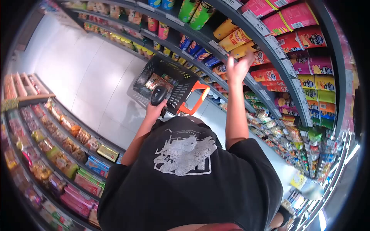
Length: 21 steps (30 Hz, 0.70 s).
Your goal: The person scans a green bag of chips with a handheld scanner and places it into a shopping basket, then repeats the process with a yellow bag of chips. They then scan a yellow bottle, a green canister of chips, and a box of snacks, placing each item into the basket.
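Nearest the lens is a person's black T-shirt [189, 181] with one grey-white print on it, and both bare arms reach out from it.

The left hand [155, 109] is curled shut around a black handheld barcode scanner [158, 94], whose rounded head stands just above the knuckles. Just beyond those fingers sits one black plastic mesh shopping basket [169, 79] on the pale tiled floor [88, 77]. Its single orange handle [194, 98] hangs down just to the right of the scanner. Packets lie inside the basket, too small to count.

The right hand [239, 67] is raised higher, fingers [246, 57] spread narrowly and pressing on a yellow-orange snack bag [243, 49] on a grey metal shelf [269, 46]. Whether they pinch it or only touch it, I cannot tell. Two more yellow bags of the same kind [231, 34] lie just above the fingertips.

Above and left of those fingertips, two green tube cans [194, 13] tilt on a higher shelf. To the right of them stand at least three pink bags [285, 17], then red ones [296, 40] below. Price tags [260, 25] run along the shelf edges.

Far to the left of both hands, a second rack [58, 146] curves away, with rows of small wrapped sweets too many and blurred to count.
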### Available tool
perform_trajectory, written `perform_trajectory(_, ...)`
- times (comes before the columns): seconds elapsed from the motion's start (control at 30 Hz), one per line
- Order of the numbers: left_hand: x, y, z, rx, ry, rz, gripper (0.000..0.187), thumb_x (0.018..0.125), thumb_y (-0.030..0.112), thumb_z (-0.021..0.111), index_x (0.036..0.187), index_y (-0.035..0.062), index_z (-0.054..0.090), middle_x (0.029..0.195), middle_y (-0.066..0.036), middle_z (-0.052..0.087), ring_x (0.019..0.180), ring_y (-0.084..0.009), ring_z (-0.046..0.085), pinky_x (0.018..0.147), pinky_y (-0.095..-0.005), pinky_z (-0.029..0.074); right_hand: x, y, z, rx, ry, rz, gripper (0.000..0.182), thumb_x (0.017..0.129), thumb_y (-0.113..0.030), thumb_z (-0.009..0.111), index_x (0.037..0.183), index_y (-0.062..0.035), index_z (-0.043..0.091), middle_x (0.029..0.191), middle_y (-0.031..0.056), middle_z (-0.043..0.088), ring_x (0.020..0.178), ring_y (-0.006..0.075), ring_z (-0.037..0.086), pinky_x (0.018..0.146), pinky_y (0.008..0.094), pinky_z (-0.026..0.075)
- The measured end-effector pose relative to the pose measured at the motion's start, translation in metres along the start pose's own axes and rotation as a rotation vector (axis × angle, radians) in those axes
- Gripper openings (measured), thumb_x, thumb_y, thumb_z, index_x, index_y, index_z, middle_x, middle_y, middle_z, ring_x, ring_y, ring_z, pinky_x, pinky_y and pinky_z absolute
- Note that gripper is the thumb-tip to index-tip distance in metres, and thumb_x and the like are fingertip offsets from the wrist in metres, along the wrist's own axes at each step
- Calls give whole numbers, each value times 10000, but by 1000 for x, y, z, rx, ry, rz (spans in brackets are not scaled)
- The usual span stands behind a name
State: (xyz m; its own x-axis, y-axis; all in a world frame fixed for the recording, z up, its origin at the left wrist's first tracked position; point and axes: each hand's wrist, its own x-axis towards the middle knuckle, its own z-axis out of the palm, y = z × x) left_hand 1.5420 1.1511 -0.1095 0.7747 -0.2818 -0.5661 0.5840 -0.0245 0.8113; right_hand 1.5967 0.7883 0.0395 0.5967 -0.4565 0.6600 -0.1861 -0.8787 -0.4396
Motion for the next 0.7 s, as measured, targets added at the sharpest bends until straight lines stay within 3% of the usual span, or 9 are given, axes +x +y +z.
perform_trajectory(0.13,14,-21,-16,8,-395,-174,96,892,140,751,930,71,695,758,23,640,665,-83,563,653,-261,454,-125,3,0,-129,-406,18,469,815,-145,722,1224,-2,542,1131,229,600,1056,415,585,929,494,475)
perform_trajectory(0.23,5,-6,-7,106,-709,-260,118,876,116,764,963,79,693,774,24,643,669,-76,560,638,-261,448,-218,-1,-15,-104,-987,588,638,848,-349,735,1328,-6,494,1260,262,593,1206,415,566,1011,464,468)
perform_trajectory(0.37,-21,11,9,160,-927,-142,198,853,93,781,1028,58,696,773,25,645,690,-70,569,632,-271,461,-302,-11,-22,-196,-971,887,838,886,-458,700,1400,117,372,1293,356,553,1167,469,594,1006,477,490)
perform_trajectory(0.4,-22,12,11,199,-961,-113,223,850,93,783,1050,50,695,800,15,661,717,-75,585,660,-276,476,-331,-4,-15,-161,-855,803,659,874,-448,708,1195,85,492,1128,325,632,1030,475,649,865,497,533)
perform_trajectory(0.5,-28,13,12,305,-1013,-6,288,841,96,790,1104,30,691,894,-17,707,807,-92,628,749,-286,509,-321,-16,-8,174,-865,964,646,871,-451,715,1161,87,507,1041,308,649,972,438,676,809,478,537)
perform_trajectory(0.53,-36,22,11,336,-995,44,302,837,98,793,1112,27,691,934,-30,720,843,-99,640,784,-288,514,-350,0,12,56,-757,954,583,894,-415,709,1152,74,520,910,264,659,891,399,692,757,468,534)
perform_trajectory(0.6,-56,44,7,444,-907,108,341,834,104,796,1143,13,685,1060,-64,738,967,-116,659,894,-299,511,-386,34,45,196,-530,941,503,919,-371,695,1142,49,529,864,217,666,799,350,702,692,440,550)
perform_trajectory(0.63,-60,41,-1,464,-879,57,345,835,108,797,1147,12,684,1059,-61,737,968,-114,659,894,-299,511,-386,38,52,264,-412,936,463,932,-350,688,1137,36,534,841,193,669,753,326,707,659,427,559)
perform_trajectory(0.7,-69,33,-17,501,-818,-43,354,839,116,799,1156,11,683,1057,-55,736,969,-110,660,895,-298,511,-374,43,52,401,-519,1173,367,952,-320,669,1064,12,558,841,147,679,755,246,699,593,374,567)
